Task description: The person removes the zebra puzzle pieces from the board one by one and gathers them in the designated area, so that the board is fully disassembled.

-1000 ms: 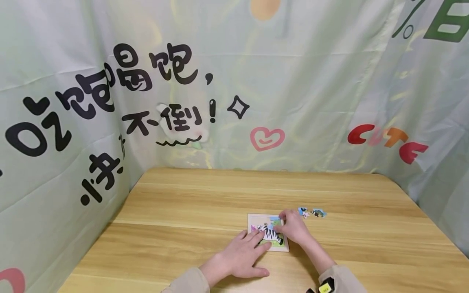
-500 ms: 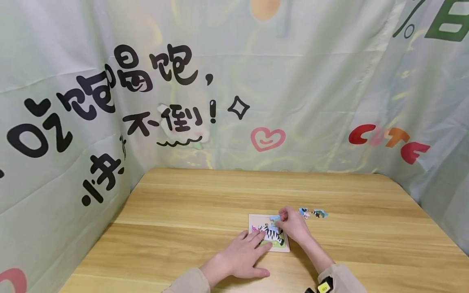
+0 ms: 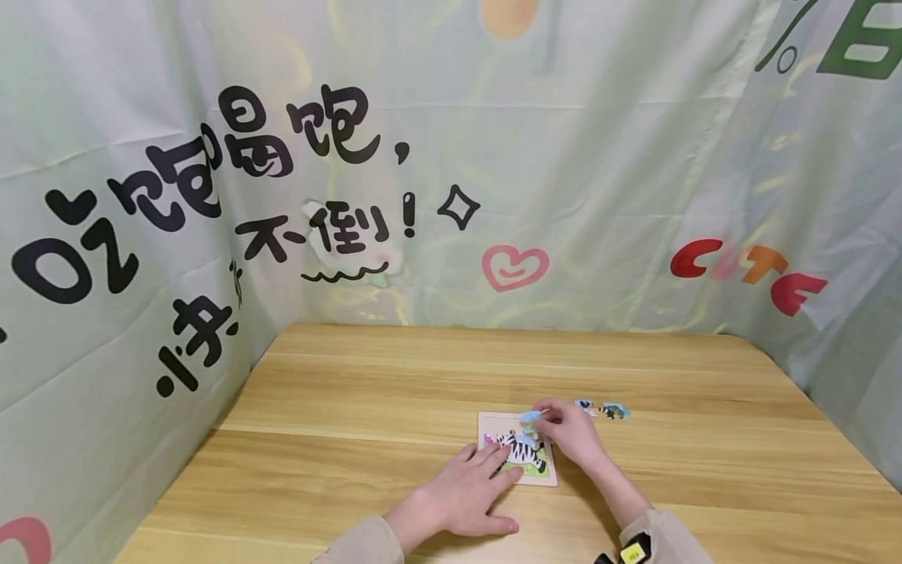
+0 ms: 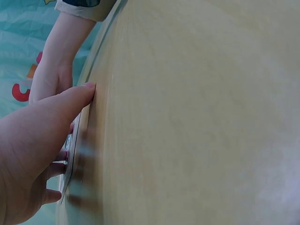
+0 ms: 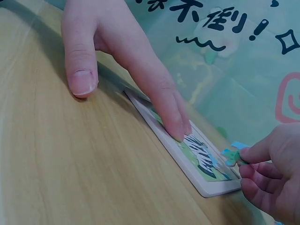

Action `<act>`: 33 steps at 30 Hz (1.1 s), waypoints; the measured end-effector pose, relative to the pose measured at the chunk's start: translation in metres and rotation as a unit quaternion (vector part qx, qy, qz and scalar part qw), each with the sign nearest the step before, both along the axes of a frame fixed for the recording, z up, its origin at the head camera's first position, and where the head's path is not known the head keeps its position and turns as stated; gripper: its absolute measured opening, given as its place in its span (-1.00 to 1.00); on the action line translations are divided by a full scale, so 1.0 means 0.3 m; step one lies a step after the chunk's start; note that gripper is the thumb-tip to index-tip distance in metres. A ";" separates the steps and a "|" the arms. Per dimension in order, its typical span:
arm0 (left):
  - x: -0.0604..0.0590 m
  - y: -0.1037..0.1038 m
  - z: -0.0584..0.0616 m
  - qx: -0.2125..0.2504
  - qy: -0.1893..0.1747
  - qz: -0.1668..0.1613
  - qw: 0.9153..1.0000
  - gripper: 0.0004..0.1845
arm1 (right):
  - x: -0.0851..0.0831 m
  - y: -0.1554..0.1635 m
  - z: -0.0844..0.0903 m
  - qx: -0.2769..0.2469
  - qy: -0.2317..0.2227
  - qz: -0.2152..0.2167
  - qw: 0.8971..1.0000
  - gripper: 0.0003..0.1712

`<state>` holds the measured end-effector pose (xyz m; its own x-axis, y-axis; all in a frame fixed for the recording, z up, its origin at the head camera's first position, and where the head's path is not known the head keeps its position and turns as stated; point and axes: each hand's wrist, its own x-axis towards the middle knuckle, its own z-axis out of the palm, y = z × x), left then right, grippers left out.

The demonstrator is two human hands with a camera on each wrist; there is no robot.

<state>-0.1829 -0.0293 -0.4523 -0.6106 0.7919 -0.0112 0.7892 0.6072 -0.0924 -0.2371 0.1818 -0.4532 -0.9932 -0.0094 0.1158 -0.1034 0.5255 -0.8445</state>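
Printed green cloth was hung behind the wooden bench [image 3: 352, 470]; from the head view, the puzzle board [image 3: 517, 452] was steadied by the left hand [image 3: 465, 493], fingers flat; from the right wrist, a blue piece [image 5: 233, 153] was pinched by the right hand [image 5: 272, 178] over the board's corner; seating it likely called for careful alignment.

Bare table [image 3: 366, 392] left; two loose pieces [image 3: 601, 409] lie right of the board [image 3: 493, 423].

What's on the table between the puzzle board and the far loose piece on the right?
In the head view, one smaller loose piece lies between the puzzle board and the far loose piece; the right hand overlaps that stretch.
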 end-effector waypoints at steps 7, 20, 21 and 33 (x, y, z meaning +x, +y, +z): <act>0.002 0.000 0.000 -0.002 -0.003 0.004 1.000 -0.22 | 0.007 0.044 0.012 -0.009 0.000 -0.005 1.000 -0.73; 0.007 0.003 -0.003 -0.014 0.013 0.008 1.000 -0.21 | 0.027 0.220 0.019 -0.025 -0.018 -0.019 0.999 -0.63; 0.007 0.003 -0.004 -0.016 0.013 0.009 1.000 -0.21 | 0.030 0.235 0.019 -0.026 -0.021 -0.024 0.999 -0.62; 0.009 0.002 -0.010 -0.015 0.013 0.012 1.000 -0.21 | 0.049 0.418 0.037 -0.039 -0.033 -0.052 0.997 -0.55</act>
